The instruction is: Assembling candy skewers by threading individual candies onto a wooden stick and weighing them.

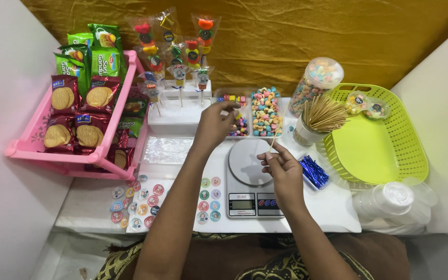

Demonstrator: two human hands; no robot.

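My left hand [214, 124] reaches forward over a clear tray of small colourful candies [236, 127], fingertips pinched at its contents; what they grip is too small to tell. My right hand [282, 168] hovers above a kitchen scale [250, 179] and holds a thin wooden skewer [277, 132] upright between thumb and fingers. Beside the first tray sits a second tray of pastel round candies [265, 111]. A cup full of wooden skewers [320, 119] stands to the right of the trays.
A pink basket [29, 148] of biscuit packets sits at left. Wrapped candy skewers [175, 57] stand in a white block [175, 111]. A candy jar [315, 83], green basket [379, 145], blue twist ties [313, 171], stacked plastic cups [397, 199], clear bags [167, 149] and round stickers [141, 202] surround the scale.
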